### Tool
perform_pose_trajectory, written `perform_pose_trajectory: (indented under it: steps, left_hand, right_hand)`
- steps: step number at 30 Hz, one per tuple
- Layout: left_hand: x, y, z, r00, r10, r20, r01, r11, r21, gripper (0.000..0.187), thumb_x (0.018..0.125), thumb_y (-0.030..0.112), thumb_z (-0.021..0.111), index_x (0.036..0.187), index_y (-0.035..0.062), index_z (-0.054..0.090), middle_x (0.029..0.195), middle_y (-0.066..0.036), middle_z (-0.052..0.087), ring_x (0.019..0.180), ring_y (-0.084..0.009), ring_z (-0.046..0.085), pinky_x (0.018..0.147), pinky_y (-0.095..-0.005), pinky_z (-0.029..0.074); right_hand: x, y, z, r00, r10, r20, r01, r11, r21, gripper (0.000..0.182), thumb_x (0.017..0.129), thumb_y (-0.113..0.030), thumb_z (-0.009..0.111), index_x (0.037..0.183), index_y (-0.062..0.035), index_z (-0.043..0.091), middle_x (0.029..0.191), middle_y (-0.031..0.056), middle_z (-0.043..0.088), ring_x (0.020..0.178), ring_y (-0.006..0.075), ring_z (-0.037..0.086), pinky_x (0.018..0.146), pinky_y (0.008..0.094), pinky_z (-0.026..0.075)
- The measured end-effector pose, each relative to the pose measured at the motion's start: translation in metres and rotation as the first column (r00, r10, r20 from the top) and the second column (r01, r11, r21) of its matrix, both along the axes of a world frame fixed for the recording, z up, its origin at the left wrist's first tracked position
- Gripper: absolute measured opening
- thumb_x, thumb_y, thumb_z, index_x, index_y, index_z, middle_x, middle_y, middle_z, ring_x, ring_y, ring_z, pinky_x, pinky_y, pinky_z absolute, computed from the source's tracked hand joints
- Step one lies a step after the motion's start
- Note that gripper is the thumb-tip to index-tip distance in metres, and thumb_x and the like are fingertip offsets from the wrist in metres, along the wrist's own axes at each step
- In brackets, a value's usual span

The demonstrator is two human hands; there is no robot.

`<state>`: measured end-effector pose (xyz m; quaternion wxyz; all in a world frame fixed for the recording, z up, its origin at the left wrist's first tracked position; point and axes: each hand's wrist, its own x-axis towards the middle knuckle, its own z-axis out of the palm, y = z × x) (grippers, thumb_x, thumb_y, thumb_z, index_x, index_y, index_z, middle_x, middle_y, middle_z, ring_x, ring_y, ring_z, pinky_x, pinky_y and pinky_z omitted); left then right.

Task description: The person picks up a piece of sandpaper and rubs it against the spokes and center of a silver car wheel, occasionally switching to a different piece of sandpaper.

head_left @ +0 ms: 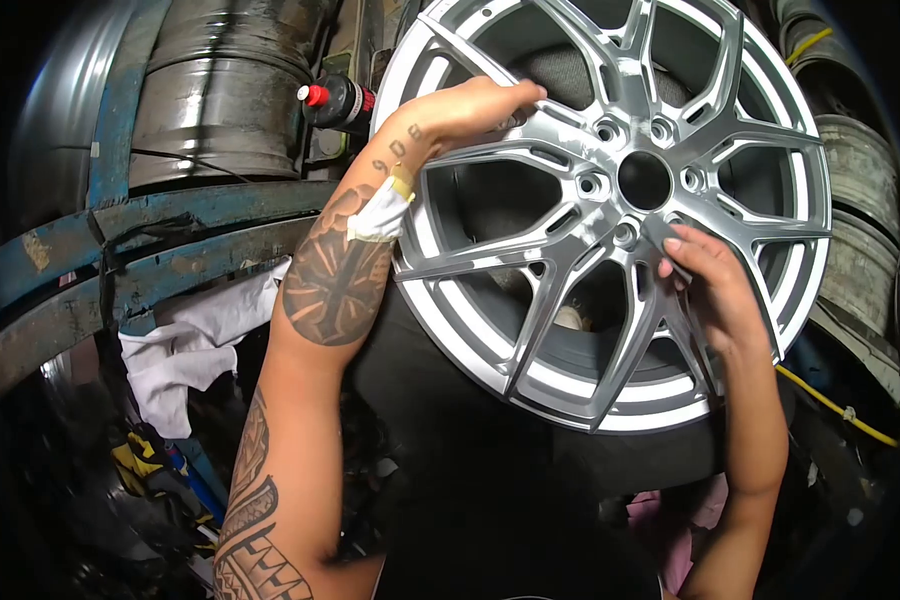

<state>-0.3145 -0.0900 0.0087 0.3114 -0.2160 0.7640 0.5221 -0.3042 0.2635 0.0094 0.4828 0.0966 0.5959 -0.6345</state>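
A silver multi-spoke alloy wheel (570,240) is tilted face-up over my lap, with whitish patches around its centre bore and lug holes. My left hand (480,108) grips a spoke on the wheel's upper left side, thumb across the front; its other fingers are mostly hidden. Near the lower lug holes, my right hand (715,275) pinches a small dark grey piece of what looks like folded sandpaper (658,240), pressed against the spoke's base. Some of that hand's fingers are hidden behind the piece.
A dark bottle with a red cap (315,95) lies beyond my left forearm. Metal wheel barrels (225,90) sit on a blue rack (200,208) at left, with more at right (855,170). A white cloth (185,360) hangs at left; a yellow hose (840,408) runs at right.
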Motion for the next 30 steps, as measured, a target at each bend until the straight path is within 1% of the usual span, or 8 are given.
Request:
perform_pose_trajectory:
  steps: [1,2,4,6,10,22,26,30]
  left_hand:
    - [0.004,-0.005,0.001,0.955,-0.235,-0.184,0.198,0.96,-0.199,0.071,0.101,0.06,0.064,0.132,-0.0037,0.069,0.107,-0.019,0.075,0.093,-0.0265,0.072,0.086,-0.0375,0.056]
    - [0.01,-0.008,0.005,0.901,-0.412,-0.137,0.279,0.791,-0.544,0.075,0.101,0.063,0.062,0.132,-0.005,0.068,0.113,-0.024,0.076,0.106,-0.036,0.073,0.093,-0.0422,0.055]
    - [0.01,-0.019,0.016,0.839,-0.544,0.0,0.444,0.686,-0.577,0.079,0.099,0.063,0.067,0.136,-0.007,0.064,0.122,-0.028,0.073,0.117,-0.0432,0.07,0.101,-0.0456,0.054]
    - [0.044,-0.023,0.023,0.816,-0.534,-0.22,0.362,0.77,-0.525,0.084,0.092,0.057,0.079,0.144,-0.005,0.058,0.13,-0.029,0.069,0.124,-0.0431,0.066,0.107,-0.0446,0.052]
    - [0.119,-0.014,0.035,0.723,-0.678,-0.135,0.28,0.466,-0.84,0.119,0.069,0.035,0.096,0.168,0.0127,0.033,0.154,-0.019,0.056,0.15,-0.0387,0.046,0.123,-0.057,0.037]
    - [0.122,-0.01,0.018,0.701,-0.713,0.01,0.248,0.231,-0.941,0.118,0.067,0.016,0.096,0.167,0.017,0.034,0.135,-0.013,0.066,0.14,-0.0306,0.058,0.102,-0.0512,0.053]
    - [0.124,-0.008,0.015,0.694,-0.72,0.036,0.249,0.193,-0.949,0.127,0.066,0.019,0.098,0.17,0.0162,0.027,0.136,-0.013,0.065,0.138,-0.0286,0.06,0.101,-0.0529,0.055]
    - [0.124,-0.002,0.006,0.725,-0.685,0.072,0.23,0.141,-0.963,0.129,0.066,0.016,0.098,0.171,0.0153,0.023,0.138,-0.013,0.063,0.138,-0.0293,0.059,0.108,-0.0552,0.053]
  right_hand:
    - [-0.007,0.001,-0.002,1.0,0.005,0.01,-0.004,0.999,-0.033,0.026,0.103,-0.019,0.068,0.121,-0.0009,0.073,0.087,-0.0014,0.072,0.077,0.004,0.06,0.071,0.0199,0.044]
    - [-0.013,0.002,-0.005,1.0,0.001,0.021,0.0,0.998,-0.056,0.028,0.103,-0.019,0.067,0.122,0.0,0.072,0.088,-0.0011,0.072,0.079,0.0042,0.06,0.072,0.0198,0.045]
    - [-0.028,0.006,-0.009,0.996,0.077,0.051,-0.073,0.994,-0.08,0.028,0.103,-0.02,0.068,0.122,0.0005,0.071,0.089,-0.0002,0.072,0.079,0.0046,0.061,0.073,0.0201,0.046]
    - [-0.029,0.006,-0.011,0.995,0.084,0.055,-0.079,0.993,-0.084,0.028,0.103,-0.021,0.068,0.121,0.0004,0.07,0.09,0.0002,0.072,0.08,0.0047,0.062,0.073,0.0203,0.046]
    - [-0.025,0.0,-0.004,0.997,0.062,0.033,-0.06,0.995,-0.074,0.025,0.102,-0.02,0.068,0.117,-0.0002,0.071,0.09,0.0006,0.072,0.081,0.0051,0.062,0.074,0.0207,0.046]
    - [-0.033,-0.007,-0.008,0.997,-0.063,0.046,0.062,0.998,0.026,0.024,0.1,-0.017,0.071,0.121,-0.0034,0.069,0.087,0.0002,0.068,0.078,0.0093,0.063,0.078,0.0242,0.053]
    - [-0.044,0.003,0.003,0.975,0.202,-0.087,-0.192,0.975,0.109,0.023,0.099,-0.022,0.076,0.114,-0.0046,0.072,0.099,0.004,0.073,0.088,0.0136,0.069,0.083,0.0322,0.056]
    - [-0.026,-0.004,0.025,0.848,0.348,-0.4,-0.271,0.933,0.238,0.034,0.096,-0.026,0.08,0.118,-0.0014,0.076,0.103,0.0012,0.076,0.096,0.0112,0.067,0.091,0.0289,0.051]
